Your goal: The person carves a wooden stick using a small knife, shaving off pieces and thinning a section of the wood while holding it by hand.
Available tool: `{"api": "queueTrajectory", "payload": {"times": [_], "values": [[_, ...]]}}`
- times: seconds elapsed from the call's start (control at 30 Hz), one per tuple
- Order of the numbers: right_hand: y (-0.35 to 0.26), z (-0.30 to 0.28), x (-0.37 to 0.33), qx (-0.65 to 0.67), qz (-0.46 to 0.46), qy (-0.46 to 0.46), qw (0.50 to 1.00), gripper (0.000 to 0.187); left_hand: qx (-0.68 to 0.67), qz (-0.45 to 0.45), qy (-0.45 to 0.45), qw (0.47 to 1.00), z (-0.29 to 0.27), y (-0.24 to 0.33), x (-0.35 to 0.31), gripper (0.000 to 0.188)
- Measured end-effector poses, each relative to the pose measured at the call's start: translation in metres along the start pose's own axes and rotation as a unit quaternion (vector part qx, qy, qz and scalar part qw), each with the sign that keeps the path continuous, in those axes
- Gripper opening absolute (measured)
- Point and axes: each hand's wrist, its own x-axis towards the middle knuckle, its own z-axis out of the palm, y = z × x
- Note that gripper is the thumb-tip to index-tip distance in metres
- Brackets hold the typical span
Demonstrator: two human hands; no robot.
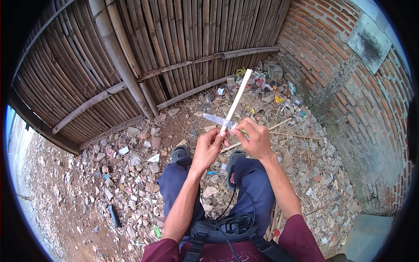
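Note:
My left hand (208, 149) is closed around the lower end of a pale, flat strip of bamboo or wood (238, 97). The strip slants up and away to the right. My right hand (255, 137) is closed close beside it on a knife. A bit of green, apparently the knife's handle, shows between its fingers. The knife's grey blade (214, 118) points left and lies across the strip just above my left fingers. The two hands almost meet in front of my knees. Most of the handle is hidden by my right hand.
A bamboo slat wall (183, 39) stands ahead and to the left, a brick wall (349, 87) to the right. Litter (279, 87) is heaped in their corner. Stones and thin sticks (301, 136) cover the ground around my shoes (179, 153). A cable (251, 196) loops over my lap.

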Motion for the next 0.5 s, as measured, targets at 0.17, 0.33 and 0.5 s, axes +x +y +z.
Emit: {"api": "queueTrajectory", "payload": {"times": [0.17,0.33,0.5], "values": [[0.0019,0.0011,-0.0052,-0.001,-0.008,-0.020,1.000,0.012,-0.012,-0.038,-0.012,0.999,-0.0022,-0.0036,-0.0008,0.028],[0.0006,0.0021,-0.0060,0.004,-0.009,-0.032,0.999,0.011,-0.006,-0.050,-0.023,0.998,-0.0041,-0.0075,-0.0012,0.036],[0.0008,-0.0012,-0.0083,0.014,-0.003,-0.028,0.999,0.010,-0.006,-0.029,-0.012,0.999,-0.0002,-0.0060,-0.0015,0.043]]}}
